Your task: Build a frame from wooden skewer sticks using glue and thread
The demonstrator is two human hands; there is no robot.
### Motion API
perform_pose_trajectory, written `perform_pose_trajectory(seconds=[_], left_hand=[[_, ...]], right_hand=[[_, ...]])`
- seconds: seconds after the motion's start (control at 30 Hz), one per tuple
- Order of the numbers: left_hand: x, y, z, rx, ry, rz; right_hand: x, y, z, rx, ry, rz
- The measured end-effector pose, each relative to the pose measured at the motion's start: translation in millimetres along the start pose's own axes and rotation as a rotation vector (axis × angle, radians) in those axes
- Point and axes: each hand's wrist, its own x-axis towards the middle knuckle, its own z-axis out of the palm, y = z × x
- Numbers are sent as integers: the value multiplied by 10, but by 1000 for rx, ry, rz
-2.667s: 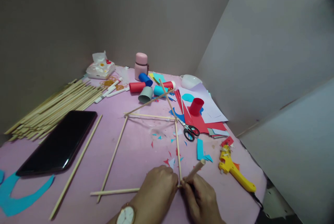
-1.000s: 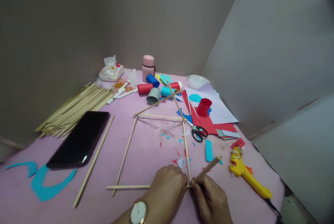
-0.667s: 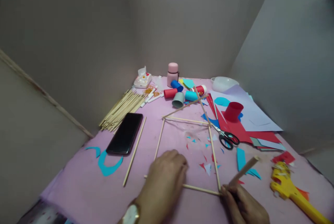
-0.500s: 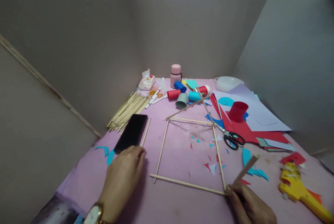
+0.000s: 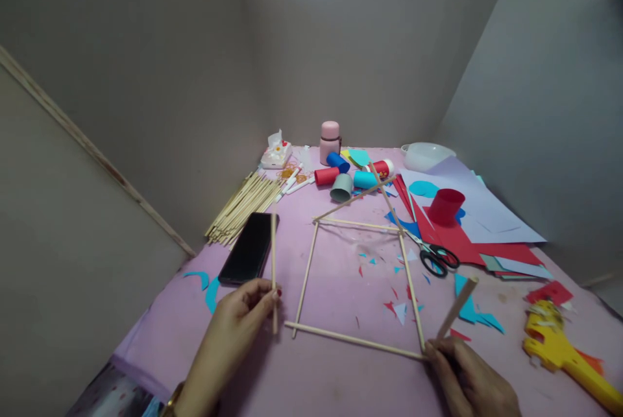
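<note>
A thin wooden stick (image 5: 273, 242) is pinched between the thumb and fingers of my left hand (image 5: 248, 310), raised beside the black phone (image 5: 247, 248). My right hand (image 5: 470, 375) grips a second wooden stick (image 5: 457, 307), which tilts up and to the right from the near right corner of a stick frame (image 5: 355, 342). The fingertips of that hand touch the corner. Flat on the cloth, the frame has four-sided lower walls, and two sticks cross above its far side in a peak.
A bundle of sticks (image 5: 243, 208) lies at the back left. Scissors (image 5: 438, 259), red paper (image 5: 452, 242) and a yellow glue gun (image 5: 559, 345) are on the right. Coloured paper rolls (image 5: 342, 188) and a pink flask (image 5: 330, 143) stand farther back. Paper scraps (image 5: 400, 313) litter the pink cloth.
My left hand has picked up the stick that lay beside the phone and moved slightly right with it, now more upright. My right hand stays at the frame's corner with its stick.
</note>
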Motion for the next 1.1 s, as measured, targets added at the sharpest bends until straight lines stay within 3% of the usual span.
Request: perform_pose_trajectory(seconds=[0.07, 0.13, 0.47, 0.9, 1.1], left_hand=[[-7, 36, 50, -340, -38, -3], [-8, 88, 119, -449, -79, -1], [-47, 162, 249, -39, -66, 239], [-76, 176, 279, 127, -113, 387], [-57, 128, 198, 86, 33, 445]], right_hand=[[-7, -4, -4, 3, -11, 11], [-13, -8, -11, 3, -8, 22], [19, -63, -43, 22, 11, 54], [34, -86, -60, 41, 5, 85], [35, -96, -40, 81, 5, 105]])
